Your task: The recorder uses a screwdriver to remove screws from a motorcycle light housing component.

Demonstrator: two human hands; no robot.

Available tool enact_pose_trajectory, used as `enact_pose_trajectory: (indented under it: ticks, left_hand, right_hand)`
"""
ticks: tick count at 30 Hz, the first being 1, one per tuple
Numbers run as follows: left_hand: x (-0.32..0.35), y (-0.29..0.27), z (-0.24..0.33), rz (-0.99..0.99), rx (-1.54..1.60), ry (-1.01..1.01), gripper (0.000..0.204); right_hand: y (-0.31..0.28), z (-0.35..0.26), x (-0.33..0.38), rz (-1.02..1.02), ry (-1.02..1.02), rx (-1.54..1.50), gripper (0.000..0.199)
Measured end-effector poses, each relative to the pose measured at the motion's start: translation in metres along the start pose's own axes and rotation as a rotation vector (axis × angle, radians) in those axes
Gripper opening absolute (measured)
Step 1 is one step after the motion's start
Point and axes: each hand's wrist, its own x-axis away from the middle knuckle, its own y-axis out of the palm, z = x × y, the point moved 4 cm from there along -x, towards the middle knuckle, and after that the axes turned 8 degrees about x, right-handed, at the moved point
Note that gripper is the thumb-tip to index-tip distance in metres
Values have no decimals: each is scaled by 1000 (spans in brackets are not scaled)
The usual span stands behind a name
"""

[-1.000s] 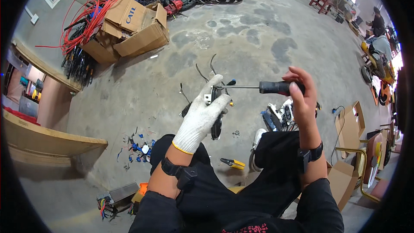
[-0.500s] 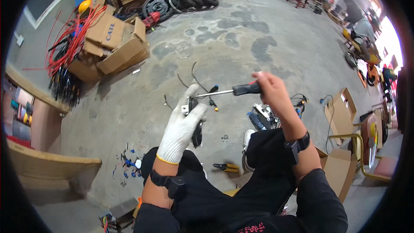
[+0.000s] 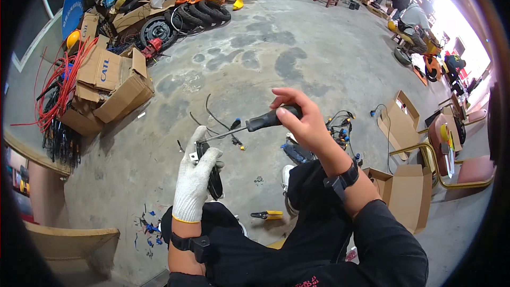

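My left hand (image 3: pixel 192 183), in a white knit glove, is closed around an elongated black part (image 3: pixel 214 185) with a small silver metal bracket (image 3: pixel 194 157) at its upper end. A screwdriver (image 3: pixel 264 121) with a black handle and thin metal shaft slants down to the left, its tip at the top of that part by my gloved fingertips. Whether the tip sits in a screw is too small to tell. My bare right hand (image 3: pixel 308 125) holds the handle's end between thumb and palm, some fingers lifted off it.
Yellow-and-black pliers (image 3: pixel 267 215) lie on the floor between my feet. Connectors and cables (image 3: pixel 340 127) lie at right, near open cardboard boxes (image 3: pixel 409 196) and a chair (image 3: pixel 459 172). Small blue scraps (image 3: pixel 152 228) are scattered at left. Other people (image 3: pixel 417 21) are far right.
My view has swung right, so the surroundings sit farther left in it. The right hand's fingers have loosened and lifted from the screwdriver handle; the left hand keeps its grip on the black part.
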Motion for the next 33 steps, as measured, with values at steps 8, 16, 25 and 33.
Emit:
enact_pose_trajectory:
  ticks: [8,16,25,33]
  left_hand:
    - [-3,-3,-4,12,20,-4,60]
    - [0,3,1,6,44,0,62]
    - [3,3,5,-5,63,19,63]
    - [2,-4,2,-12,7,27,60]
  right_hand:
    - [-3,17,-4,-218,451,171,35]
    - [-8,6,-6,-107,126,55,34]
    - [-3,-8,5,27,-43,-70,27]
    - [-3,-12,9,113,-328,32,36]
